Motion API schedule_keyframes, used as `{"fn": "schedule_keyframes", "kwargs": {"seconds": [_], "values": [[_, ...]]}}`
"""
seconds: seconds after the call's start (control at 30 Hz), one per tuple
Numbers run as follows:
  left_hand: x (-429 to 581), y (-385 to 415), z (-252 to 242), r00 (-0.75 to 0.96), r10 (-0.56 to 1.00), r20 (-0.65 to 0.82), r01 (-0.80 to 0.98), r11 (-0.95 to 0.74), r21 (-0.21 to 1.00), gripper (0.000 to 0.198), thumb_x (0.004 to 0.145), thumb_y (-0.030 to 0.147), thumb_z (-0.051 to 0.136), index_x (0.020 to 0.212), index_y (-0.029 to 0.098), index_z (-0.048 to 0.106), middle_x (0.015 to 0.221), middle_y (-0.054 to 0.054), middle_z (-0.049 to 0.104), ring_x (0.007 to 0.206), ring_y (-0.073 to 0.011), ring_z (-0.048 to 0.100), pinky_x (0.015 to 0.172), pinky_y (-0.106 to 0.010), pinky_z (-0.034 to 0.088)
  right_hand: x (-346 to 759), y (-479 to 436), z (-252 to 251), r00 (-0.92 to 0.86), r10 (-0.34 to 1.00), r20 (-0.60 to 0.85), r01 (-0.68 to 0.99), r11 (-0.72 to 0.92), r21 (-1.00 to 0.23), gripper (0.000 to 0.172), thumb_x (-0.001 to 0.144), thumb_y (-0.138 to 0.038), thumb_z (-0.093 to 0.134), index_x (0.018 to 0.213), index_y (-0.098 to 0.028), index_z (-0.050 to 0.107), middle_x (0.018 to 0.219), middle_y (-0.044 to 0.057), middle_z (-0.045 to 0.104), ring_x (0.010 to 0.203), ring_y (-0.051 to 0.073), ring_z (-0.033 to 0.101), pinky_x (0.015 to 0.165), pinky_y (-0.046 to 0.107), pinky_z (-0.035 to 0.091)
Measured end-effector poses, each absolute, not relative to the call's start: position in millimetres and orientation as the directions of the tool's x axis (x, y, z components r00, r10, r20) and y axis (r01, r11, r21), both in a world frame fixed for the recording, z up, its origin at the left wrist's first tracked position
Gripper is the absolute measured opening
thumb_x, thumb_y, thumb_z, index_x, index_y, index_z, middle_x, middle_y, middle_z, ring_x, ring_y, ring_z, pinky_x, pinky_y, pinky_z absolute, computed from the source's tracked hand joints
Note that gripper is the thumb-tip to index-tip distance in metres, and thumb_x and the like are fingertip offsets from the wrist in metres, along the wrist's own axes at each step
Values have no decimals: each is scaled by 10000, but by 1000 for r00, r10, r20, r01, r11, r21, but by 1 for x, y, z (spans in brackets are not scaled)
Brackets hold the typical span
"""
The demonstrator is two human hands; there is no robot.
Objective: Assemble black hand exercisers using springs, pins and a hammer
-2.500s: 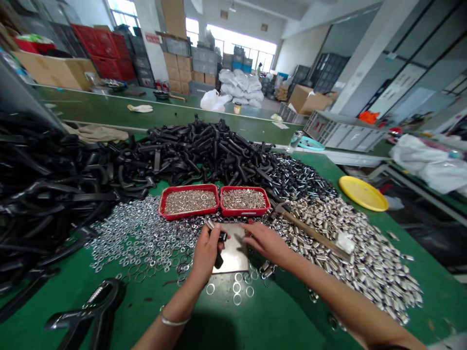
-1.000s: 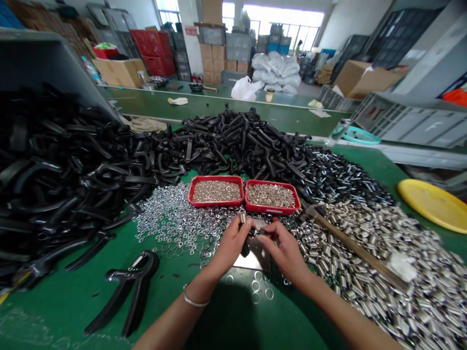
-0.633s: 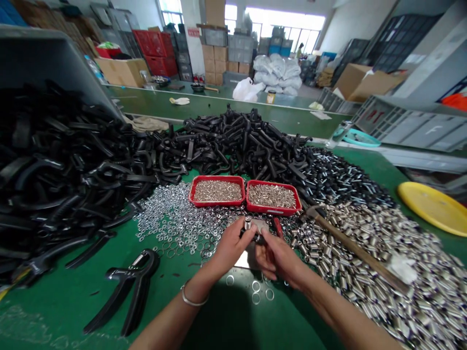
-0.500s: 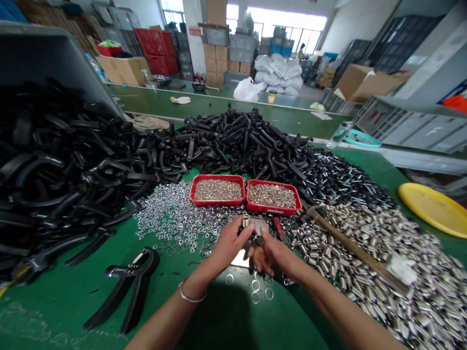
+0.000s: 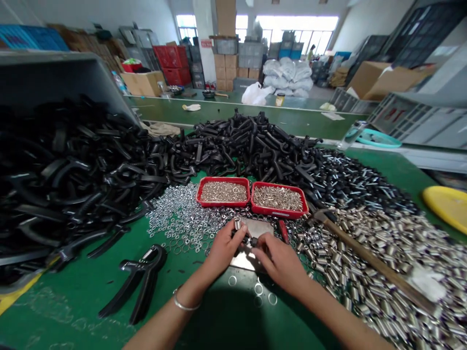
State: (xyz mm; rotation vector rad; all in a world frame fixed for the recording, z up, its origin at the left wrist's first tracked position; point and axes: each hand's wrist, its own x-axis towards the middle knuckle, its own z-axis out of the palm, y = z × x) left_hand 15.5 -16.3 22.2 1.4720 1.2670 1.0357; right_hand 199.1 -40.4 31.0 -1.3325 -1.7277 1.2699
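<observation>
My left hand (image 5: 223,248) is closed round a small black part with a coiled metal spring (image 5: 237,223) sticking up above the fingers. My right hand (image 5: 279,262) meets it from the right, fingertips pinched at the same part. Both hands hover over a small steel plate (image 5: 258,228) on the green table (image 5: 91,291). Two red trays (image 5: 223,192) (image 5: 279,199) of small metal pieces sit just beyond the plate. A finished black hand gripper (image 5: 140,282) lies left of my left wrist.
Heaps of black plastic handles (image 5: 73,180) fill the left and back. Metal rings (image 5: 178,218) lie left of the plate, springs (image 5: 379,253) to the right, with a hammer (image 5: 361,257) across them. A yellow plate (image 5: 447,204) is at far right, a grey crate (image 5: 419,121) behind.
My right hand came in from the plate's right side to meet my left hand at the part. Over the last half second both hands stayed together; the view shifted slightly.
</observation>
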Motion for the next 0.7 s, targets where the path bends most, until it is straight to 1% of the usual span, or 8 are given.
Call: {"fn": "schedule_keyframes", "kwargs": {"seconds": [0.17, 0.3, 0.33, 0.47, 0.5, 0.6, 0.63, 0.7], "values": [[19, -25, 23, 177, 974, 139, 357, -195, 913, 280, 963, 431, 498, 855, 196, 604, 803, -21, 623, 754, -168, 561, 731, -278, 428, 201, -45, 26, -525, 800, -292, 229, -197, -953, 638, 994, -654, 122, 731, -222, 511, 474, -32, 471, 380, 127, 372, 429, 254, 327], [23, -29, 25, 175, 980, 89, 345, -146, 927, 271, 965, 421, 494, 859, 197, 602, 776, -14, 620, 711, -163, 556, 696, -276, 430, 207, -49, 26, -386, 906, -174, 295, -58, -954, 486, 881, -694, 520, 816, -214, 556, 713, 16, 621, 588, 143, 522, 523, 241, 375], [24, -30, 26, 170, 982, 84, 314, -135, 940, 269, 972, 417, 480, 878, 198, 606, 789, -15, 627, 714, -162, 564, 700, -276, 437, 208, -51, 26, -370, 915, -162, 296, -49, -954, 489, 883, -696, 514, 802, -216, 549, 701, 13, 615, 584, 144, 522, 527, 243, 378], [29, -32, 28, 247, 962, 115, 307, -191, 932, 283, 971, 423, 489, 868, 195, 622, 807, -21, 634, 742, -164, 573, 726, -278, 441, 210, -56, 25, -537, 783, -314, 239, -216, -947, 740, 971, -674, 15, 731, -208, 538, 513, 6, 547, 390, 137, 424, 441, 266, 350], [30, -31, 28, 247, 963, 107, 324, -186, 927, 291, 966, 435, 498, 858, 193, 620, 795, -18, 627, 733, -162, 568, 719, -276, 438, 210, -56, 25, -523, 799, -296, 257, -184, -949, 723, 974, -680, 58, 769, -201, 558, 559, 18, 584, 419, 141, 452, 459, 267, 366], [33, -30, 27, 174, 984, 40, 303, -92, 948, 311, 974, 463, 474, 878, 192, 594, 775, -3, 603, 683, -147, 553, 681, -271, 441, 212, -54, 27, -338, 936, -100, 387, 41, -921, 496, 905, -684, 474, 902, -200, 585, 801, 51, 661, 654, 168, 561, 598, 271, 418], [34, -29, 26, 155, 987, 31, 285, -75, 955, 312, 982, 461, 454, 896, 192, 586, 786, -2, 601, 682, -145, 553, 681, -271, 445, 213, -53, 27, -303, 951, -67, 419, 70, -905, 473, 895, -668, 512, 884, -201, 583, 807, 52, 656, 685, 173, 567, 619, 272, 420], [34, -29, 25, 164, 985, 58, 299, -106, 948, 309, 990, 449, 439, 897, 189, 579, 799, -6, 594, 700, -147, 550, 699, -277, 446, 212, -52, 26, -353, 924, -146, 411, 13, -912, 581, 971, -667, 296, 770, -196, 570, 667, 42, 621, 579, 159, 543, 565, 271, 407]]}}
